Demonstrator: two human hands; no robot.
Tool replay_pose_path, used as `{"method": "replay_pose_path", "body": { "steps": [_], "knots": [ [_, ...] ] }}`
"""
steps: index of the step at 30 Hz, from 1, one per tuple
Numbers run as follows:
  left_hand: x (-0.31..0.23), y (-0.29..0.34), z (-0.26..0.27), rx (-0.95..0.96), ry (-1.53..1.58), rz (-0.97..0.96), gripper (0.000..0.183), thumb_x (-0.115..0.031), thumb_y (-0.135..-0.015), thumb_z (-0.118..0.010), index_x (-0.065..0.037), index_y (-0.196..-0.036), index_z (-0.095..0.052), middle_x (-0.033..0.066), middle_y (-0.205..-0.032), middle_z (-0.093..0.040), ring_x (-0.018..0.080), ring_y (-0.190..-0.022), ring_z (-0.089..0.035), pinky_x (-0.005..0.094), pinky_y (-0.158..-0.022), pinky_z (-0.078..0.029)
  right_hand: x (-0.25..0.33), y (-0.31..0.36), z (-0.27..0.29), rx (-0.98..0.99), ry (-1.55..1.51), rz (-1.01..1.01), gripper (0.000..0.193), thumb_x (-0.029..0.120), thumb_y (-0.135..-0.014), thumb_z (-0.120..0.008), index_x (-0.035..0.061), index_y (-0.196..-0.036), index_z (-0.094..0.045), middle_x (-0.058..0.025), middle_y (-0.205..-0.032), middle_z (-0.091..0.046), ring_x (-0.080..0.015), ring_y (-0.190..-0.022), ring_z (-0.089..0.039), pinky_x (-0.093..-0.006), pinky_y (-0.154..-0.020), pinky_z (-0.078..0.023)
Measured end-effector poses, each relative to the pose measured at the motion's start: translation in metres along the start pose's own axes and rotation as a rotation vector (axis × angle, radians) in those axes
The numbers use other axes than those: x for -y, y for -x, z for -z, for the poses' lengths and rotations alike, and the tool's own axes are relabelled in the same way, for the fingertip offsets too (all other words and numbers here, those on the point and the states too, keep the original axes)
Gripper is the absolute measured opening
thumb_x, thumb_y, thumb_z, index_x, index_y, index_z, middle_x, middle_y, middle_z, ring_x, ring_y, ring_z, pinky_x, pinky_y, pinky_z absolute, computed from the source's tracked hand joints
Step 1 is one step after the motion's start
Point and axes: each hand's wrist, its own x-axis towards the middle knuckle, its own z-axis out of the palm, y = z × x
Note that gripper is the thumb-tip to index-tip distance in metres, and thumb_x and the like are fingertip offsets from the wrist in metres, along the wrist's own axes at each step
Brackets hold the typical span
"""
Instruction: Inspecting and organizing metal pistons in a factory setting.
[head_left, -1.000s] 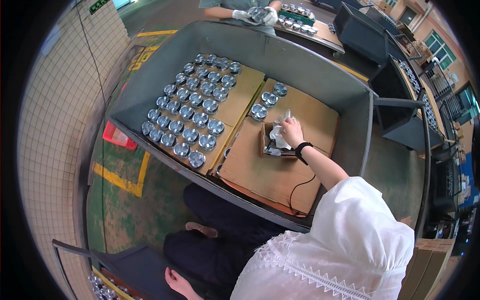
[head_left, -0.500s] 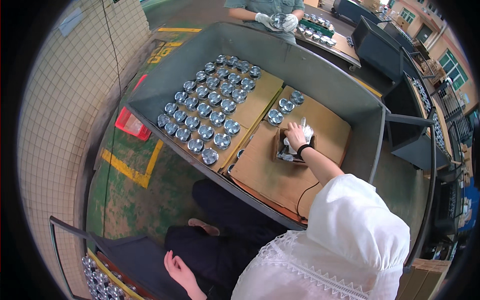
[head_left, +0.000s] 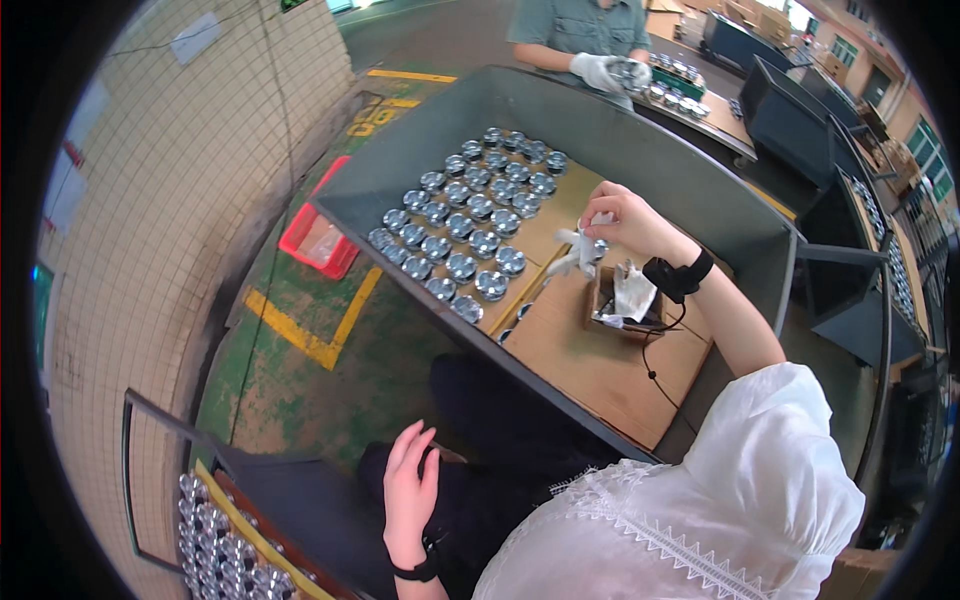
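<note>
My right hand (head_left: pixel 622 218) pinches a white glove (head_left: pixel 576 254), which dangles limp above the cardboard. Below the wrist sits a small open brown box (head_left: pixel 597 316) with white cloth or gloves (head_left: pixel 636 291) in it, along with dark items I cannot make out. My left hand (head_left: pixel 411 480) hangs over my dark trousers, fingers extended, with nothing in it. Rows of shiny round metal parts (head_left: pixel 460 226), like pistons, stand on a cardboard sheet at the left of the grey bin. Another metal part (head_left: pixel 600 249) is partly hidden behind the glove and my hand.
The grey metal bin (head_left: pixel 690 150) has raised walls around the cardboard (head_left: pixel 560 345). A black cord (head_left: pixel 652 376) runs from my right wristband. Across the bin, a person's gloved hands (head_left: pixel 605 72) hold a metal part. A red crate (head_left: pixel 320 240) sits on the floor; more parts (head_left: pixel 225 550) lie lower left.
My right hand has lifted out of the box and moved up with a white glove in it. My left hand has risen and its fingers have spread. The view has shifted.
</note>
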Motion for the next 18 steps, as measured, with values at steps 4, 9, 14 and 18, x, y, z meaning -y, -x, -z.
{"method": "replay_pose_path", "body": {
  "steps": [4,9,14,18],
  "knots": [
    [-0.013,-0.01,0.012,-0.108,-0.004,-0.101,0.027,-0.008,-0.089,-0.061,-0.004,-0.116,-0.063,0.0131,-0.127,-0.058,0.0318,-0.116,-0.057,0.0379,-0.096,-0.047,0.063,-0.027,-0.012,0.041,-0.089,0.129,0.009,0.01,-0.08,-0.07,0.0063,-0.088,-0.07,-0.0059,-0.092,-0.058,-0.0234,-0.092,-0.057,-0.034,-0.08,-0.047],
    [-0.017,-0.012,0.028,-0.229,0.014,-0.166,0.028,-0.009,-0.089,-0.063,-0.005,-0.116,-0.063,0.0126,-0.128,-0.057,0.0325,-0.118,-0.055,0.0393,-0.1,-0.044,0.115,-0.054,-0.043,0.028,-0.115,0.381,0.008,0.007,-0.078,-0.071,0.0065,-0.086,-0.069,-0.0054,-0.09,-0.058,-0.0233,-0.088,-0.057,-0.0341,-0.079,-0.047],
    [-0.014,-0.014,0.031,-0.266,0.106,-0.122,0.028,-0.01,-0.089,-0.063,-0.004,-0.116,-0.062,0.0126,-0.127,-0.058,0.0318,-0.118,-0.055,0.0387,-0.1,-0.044,0.155,-0.07,-0.067,-0.047,-0.021,0.422,0.006,0.009,-0.08,-0.07,0.0065,-0.083,-0.066,-0.004,-0.082,-0.062,-0.0221,-0.088,-0.057,-0.0335,-0.082,-0.043],
    [-0.01,-0.02,0.023,-0.253,0.194,-0.073,0.026,-0.008,-0.09,-0.062,-0.005,-0.115,-0.063,0.0122,-0.127,-0.059,0.0305,-0.121,-0.054,0.0378,-0.102,-0.042,0.168,-0.068,-0.082,-0.102,0.091,0.429,0.004,0.01,-0.08,-0.069,0.0085,-0.083,-0.067,-0.0036,-0.079,-0.067,-0.0222,-0.083,-0.061,-0.0347,-0.079,-0.046]
  ]
}}
